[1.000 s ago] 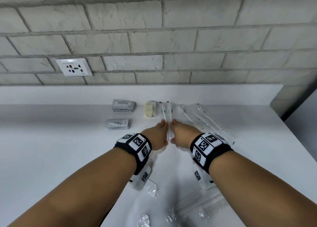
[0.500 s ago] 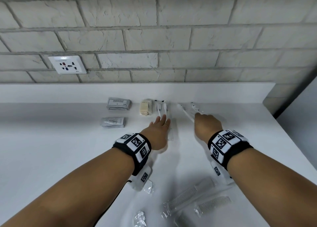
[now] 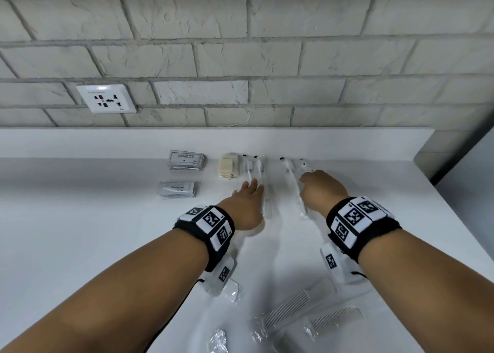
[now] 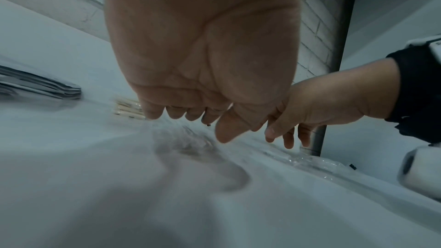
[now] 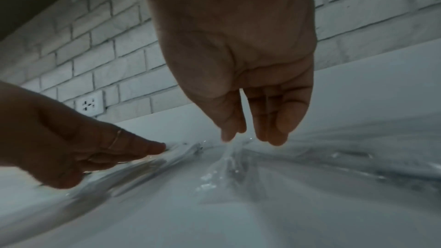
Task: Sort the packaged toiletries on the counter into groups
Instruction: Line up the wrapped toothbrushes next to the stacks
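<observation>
Two wrapped toothbrushes (image 3: 258, 169) lie side by side at the back of the white counter (image 3: 80, 232). My left hand (image 3: 251, 187) lies flat with straight fingers against their wrappers and holds nothing. A second pair of wrapped toothbrushes (image 3: 292, 175) lies to the right. My right hand (image 3: 307, 183) comes down on that pair, its fingertips (image 5: 274, 137) touching the clear wrapper (image 5: 226, 161), with a gap left between thumb and fingers. To the left sit a beige packet (image 3: 228, 167), shampoo sachets (image 3: 187, 160) and toothpaste sachets (image 3: 177, 189).
Wrapped combs (image 3: 286, 310) and loose clear packets (image 3: 219, 342) lie near the front edge under my forearms. A brick wall with a socket (image 3: 106, 99) rises behind the counter. The counter ends at the right (image 3: 454, 219).
My right hand has moved from beside the left hand over to the right pair of toothbrushes. My left hand has stretched forward along the left pair.
</observation>
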The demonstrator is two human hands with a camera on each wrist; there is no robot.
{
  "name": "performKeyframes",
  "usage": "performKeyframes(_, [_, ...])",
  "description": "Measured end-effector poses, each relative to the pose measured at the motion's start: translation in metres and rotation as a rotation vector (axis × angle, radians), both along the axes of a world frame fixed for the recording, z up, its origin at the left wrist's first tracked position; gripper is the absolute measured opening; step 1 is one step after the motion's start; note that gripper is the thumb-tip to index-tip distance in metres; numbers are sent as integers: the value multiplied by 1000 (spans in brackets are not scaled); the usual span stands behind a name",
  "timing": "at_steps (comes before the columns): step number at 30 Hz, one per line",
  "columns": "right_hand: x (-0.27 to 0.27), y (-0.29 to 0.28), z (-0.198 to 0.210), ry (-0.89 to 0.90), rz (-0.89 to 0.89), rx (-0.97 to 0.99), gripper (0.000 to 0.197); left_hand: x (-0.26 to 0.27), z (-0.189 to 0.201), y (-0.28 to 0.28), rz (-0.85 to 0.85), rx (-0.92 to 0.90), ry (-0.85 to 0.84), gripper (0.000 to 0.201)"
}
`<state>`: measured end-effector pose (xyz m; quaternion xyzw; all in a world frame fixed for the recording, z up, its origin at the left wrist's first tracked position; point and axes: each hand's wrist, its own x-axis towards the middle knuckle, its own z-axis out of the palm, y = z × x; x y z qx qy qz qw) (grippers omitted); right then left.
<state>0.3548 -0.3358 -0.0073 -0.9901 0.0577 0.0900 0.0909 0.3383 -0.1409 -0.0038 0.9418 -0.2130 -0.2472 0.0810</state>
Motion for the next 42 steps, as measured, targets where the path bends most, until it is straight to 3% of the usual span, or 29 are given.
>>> performKeyframes(3, [2, 15, -10, 62, 100, -105, 39, 2, -5, -2, 7, 12, -5, 80])
performKeyframes(13, [10, 49, -21, 17, 115, 5, 28, 9, -15, 2, -30, -29, -67, 82])
performKeyframes(19, [0, 6, 4, -97, -11, 75, 32, 4, -12, 2, -65, -69, -93, 90])
performKeyframes(22, [-7, -23, 16, 18, -57, 12, 35, -1, -10, -4, -148, -55, -126, 87])
performKeyframes(24, [-17, -29, 16, 112, -40, -79, 37, -4, -9, -11, -201, -18, -119, 82])
performKeyframes(27, [-26, -28, 13, 132, 15, -178, 24, -6, -7, -18, -241, 43, -105, 78])
performKeyframes(30, [-24, -29, 20, 145, 55, -262, 30, -7, -4, -20, -209, 21, -94, 82])
performKeyframes(35, [-14, -27, 46, 25, 233, -252, 32, -6, -3, -13, -152, 8, -79, 84])
performKeyframes(37, [-17, -23, 44, 67, 253, -246, 26, -7, -5, -10, -157, 17, -68, 82])
performKeyframes(39, [-23, -21, 27, 165, 282, -254, 35, -8, -6, -8, -168, 29, -57, 80])
performKeyframes(42, [-31, -24, 12, 201, 310, -254, 27, -9, -9, -7, -177, 48, -43, 79])
